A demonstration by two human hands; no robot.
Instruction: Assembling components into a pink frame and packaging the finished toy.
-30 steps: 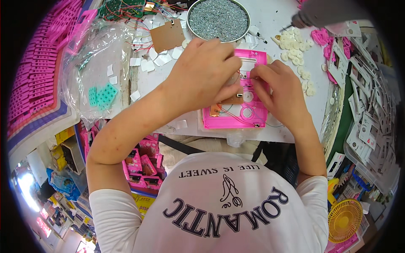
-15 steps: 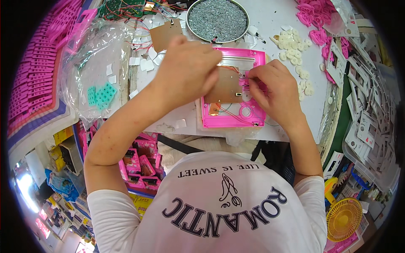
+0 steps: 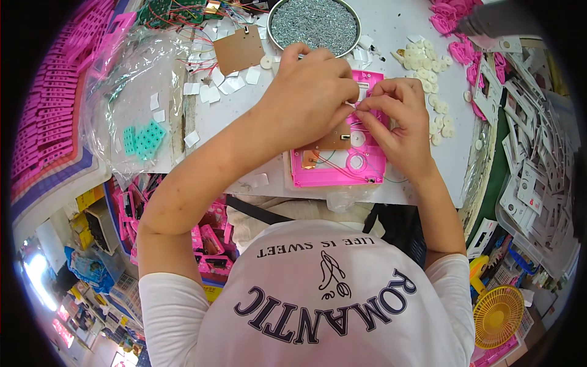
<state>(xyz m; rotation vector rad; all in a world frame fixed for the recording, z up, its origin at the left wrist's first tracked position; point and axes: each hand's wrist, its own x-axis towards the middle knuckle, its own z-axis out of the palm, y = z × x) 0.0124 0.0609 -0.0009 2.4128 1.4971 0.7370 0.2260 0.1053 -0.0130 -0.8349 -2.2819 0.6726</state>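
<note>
In front of me lies a pink plastic casing (image 3: 336,176) with a brown circuit board (image 3: 330,142), thin wires and a small copper-coloured piece (image 3: 310,159) in it. My left hand (image 3: 315,92) reaches over the casing and covers much of the board. Its thumb and forefinger are pinched at the casing's right part. My right hand (image 3: 400,125) comes in from the right, thumb and forefinger closed, their tips almost meeting the left fingertips. Whatever sits between the fingers is too small to make out. A white disc (image 3: 356,139) shows in the casing below them.
A round metal dish (image 3: 315,27) of small screws stands beyond the casing. Another brown board (image 3: 238,52) and white pieces (image 3: 210,94) lie to its left. White round parts (image 3: 428,70) are scattered right. A dark grey tool-like object (image 3: 498,21) shows at the upper right.
My left hand has moved right across the casing to meet the right hand. A white disc now shows beside the loose board, and the dark grey object has appeared at upper right.
</note>
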